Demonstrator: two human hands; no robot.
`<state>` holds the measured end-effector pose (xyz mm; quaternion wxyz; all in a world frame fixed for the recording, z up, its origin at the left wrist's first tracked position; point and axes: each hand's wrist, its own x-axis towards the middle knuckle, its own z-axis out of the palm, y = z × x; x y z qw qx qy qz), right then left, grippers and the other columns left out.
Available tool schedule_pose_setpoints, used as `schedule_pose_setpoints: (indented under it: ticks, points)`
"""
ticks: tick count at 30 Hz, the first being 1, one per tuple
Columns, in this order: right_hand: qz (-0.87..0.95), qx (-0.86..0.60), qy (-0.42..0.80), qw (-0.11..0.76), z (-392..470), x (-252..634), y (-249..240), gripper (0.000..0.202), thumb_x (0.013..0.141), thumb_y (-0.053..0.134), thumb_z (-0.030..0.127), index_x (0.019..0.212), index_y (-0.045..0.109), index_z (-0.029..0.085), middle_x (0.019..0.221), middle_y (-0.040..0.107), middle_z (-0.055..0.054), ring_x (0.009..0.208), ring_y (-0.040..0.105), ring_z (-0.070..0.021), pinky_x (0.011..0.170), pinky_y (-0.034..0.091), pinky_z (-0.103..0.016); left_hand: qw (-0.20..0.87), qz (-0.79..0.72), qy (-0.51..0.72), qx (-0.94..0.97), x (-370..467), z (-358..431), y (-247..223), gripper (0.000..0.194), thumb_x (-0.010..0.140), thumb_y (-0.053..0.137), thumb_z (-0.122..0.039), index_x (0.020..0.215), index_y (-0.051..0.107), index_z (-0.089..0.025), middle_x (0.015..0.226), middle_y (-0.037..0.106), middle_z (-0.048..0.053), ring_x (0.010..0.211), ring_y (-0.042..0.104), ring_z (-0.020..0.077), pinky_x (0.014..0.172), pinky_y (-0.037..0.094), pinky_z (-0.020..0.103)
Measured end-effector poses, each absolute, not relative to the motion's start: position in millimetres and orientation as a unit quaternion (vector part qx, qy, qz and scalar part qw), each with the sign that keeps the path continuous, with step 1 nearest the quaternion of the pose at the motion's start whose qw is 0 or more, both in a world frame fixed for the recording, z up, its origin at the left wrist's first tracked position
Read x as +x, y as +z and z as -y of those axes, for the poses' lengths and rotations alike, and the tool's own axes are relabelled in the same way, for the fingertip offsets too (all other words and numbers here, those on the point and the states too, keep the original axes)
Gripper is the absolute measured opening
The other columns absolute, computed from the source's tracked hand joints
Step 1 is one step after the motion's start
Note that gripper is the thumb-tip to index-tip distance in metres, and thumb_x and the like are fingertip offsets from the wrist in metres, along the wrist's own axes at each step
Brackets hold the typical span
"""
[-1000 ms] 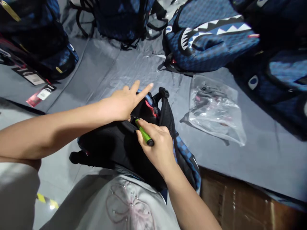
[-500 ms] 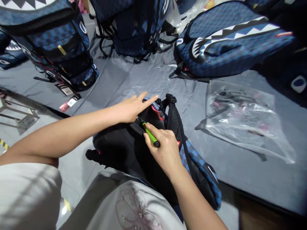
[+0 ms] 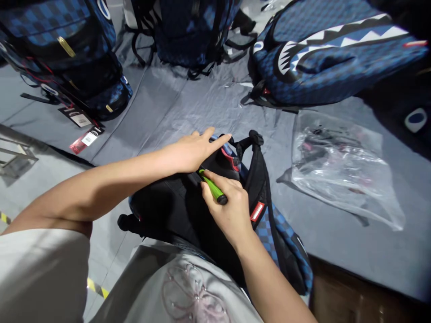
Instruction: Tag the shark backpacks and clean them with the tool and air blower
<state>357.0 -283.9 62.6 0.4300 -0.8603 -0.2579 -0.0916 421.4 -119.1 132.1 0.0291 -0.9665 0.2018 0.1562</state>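
Note:
A backpack (image 3: 161,204) in black and blue check lies at the table edge against my body, its black padded side up. My left hand (image 3: 194,151) rests on its top part with fingers stretched and spread. In my right hand (image 3: 232,208) is a slim green-handled tool (image 3: 213,187) with a black butt end. The tool's tip points up and left, hidden beside my left palm, so I cannot tell what it touches. A black shoulder strap (image 3: 259,175) with a red label (image 3: 257,211) runs right of my right hand.
Across the grey-covered table (image 3: 188,101) stand more blue check backpacks: one with hang tags (image 3: 88,137) at left, a dark one (image 3: 198,40) behind, a shark-mouth one (image 3: 323,58) at right. A clear plastic bag (image 3: 340,157) lies on the right.
My head view has shifted a little. The tool's dark shaft, visible before beside my left hand, is now mostly hidden. Both hands keep nearly the same places on the backpack.

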Motion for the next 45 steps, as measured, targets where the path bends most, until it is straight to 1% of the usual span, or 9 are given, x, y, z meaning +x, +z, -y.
schedule_pose_setpoints:
  ticks: [8,17,20,27,30,35,40,42,45]
  points:
    - [0.243,-0.856,-0.056,0.453,283.7,356.7,65.8,0.027,0.089,0.060,0.020,0.114,0.071,0.021,0.111,0.075,-0.006,0.098,0.072,-0.0220,0.089,0.056,-0.038,0.012,-0.201,0.145,-0.969,423.4,118.7,126.2,0.089,0.086,0.058,-0.015,0.159,0.008,-0.027,0.159,0.022,0.021,0.120,0.054,0.0326,0.089,0.048,0.038]
    - [0.269,-0.874,-0.054,0.400,283.3,357.4,70.0,0.029,0.090,0.058,0.019,0.117,0.069,0.021,0.116,0.073,-0.008,0.104,0.071,-0.0245,0.088,0.055,-0.040,-0.025,-0.196,0.137,-0.971,420.9,118.1,125.2,0.084,0.087,0.053,-0.012,0.159,0.011,-0.027,0.157,0.026,0.019,0.122,0.052,0.0328,0.092,0.047,0.040]
    - [0.283,-0.865,-0.040,0.413,284.7,359.8,71.0,0.031,0.089,0.058,0.016,0.118,0.069,0.020,0.120,0.072,-0.008,0.108,0.070,-0.0229,0.089,0.055,-0.037,-0.023,-0.199,0.132,-0.971,422.2,117.3,122.0,0.087,0.086,0.056,-0.013,0.159,0.010,-0.028,0.158,0.025,0.019,0.123,0.051,0.0327,0.094,0.047,0.041]
    - [0.303,-0.876,-0.028,0.375,287.7,362.9,75.9,0.033,0.088,0.059,0.013,0.118,0.069,0.021,0.122,0.071,-0.008,0.106,0.070,-0.0226,0.088,0.053,-0.037,-0.008,-0.200,0.131,-0.971,423.6,117.1,119.1,0.087,0.087,0.057,-0.015,0.159,0.009,-0.028,0.158,0.023,0.020,0.122,0.053,0.0316,0.093,0.047,0.040]
    - [0.284,-0.889,-0.013,0.358,288.3,362.5,78.4,0.034,0.087,0.060,0.014,0.119,0.069,0.022,0.119,0.072,-0.007,0.100,0.072,-0.0226,0.085,0.054,-0.037,-0.003,-0.206,0.121,-0.971,422.5,117.3,120.8,0.087,0.087,0.056,-0.014,0.159,0.009,-0.028,0.158,0.025,0.019,0.120,0.054,0.0306,0.092,0.048,0.038]
    - [0.273,-0.877,-0.026,0.394,287.3,360.5,72.3,0.032,0.089,0.060,0.018,0.119,0.069,0.024,0.116,0.073,-0.006,0.097,0.072,-0.0211,0.085,0.054,-0.035,0.009,-0.202,0.132,-0.970,422.2,117.3,123.1,0.086,0.087,0.055,-0.013,0.159,0.009,-0.027,0.158,0.024,0.021,0.120,0.054,0.0318,0.091,0.049,0.040]
    - [0.226,-0.880,-0.072,0.413,280.6,355.2,59.8,0.029,0.091,0.059,0.023,0.118,0.070,0.023,0.114,0.074,-0.008,0.099,0.072,-0.0232,0.086,0.053,-0.038,0.024,-0.199,0.154,-0.968,427.5,120.1,124.1,0.098,0.083,0.062,-0.016,0.159,0.002,-0.030,0.160,0.020,0.018,0.124,0.051,0.0333,0.093,0.049,0.041]
    - [0.217,-0.874,-0.078,0.427,279.3,354.0,57.7,0.028,0.091,0.059,0.024,0.118,0.070,0.022,0.115,0.074,-0.008,0.099,0.072,-0.0230,0.086,0.053,-0.038,0.035,-0.192,0.164,-0.967,428.9,122.1,125.6,0.101,0.081,0.062,-0.016,0.159,0.000,-0.029,0.159,0.021,0.019,0.124,0.050,0.0349,0.093,0.049,0.041]
    - [0.217,-0.867,-0.072,0.443,279.3,354.3,58.7,0.027,0.091,0.060,0.024,0.115,0.071,0.022,0.113,0.074,-0.007,0.097,0.072,-0.0226,0.084,0.054,-0.037,0.042,-0.192,0.175,-0.965,429.3,122.6,127.5,0.097,0.083,0.058,-0.013,0.159,0.000,-0.027,0.158,0.022,0.020,0.125,0.049,0.0352,0.093,0.049,0.041]
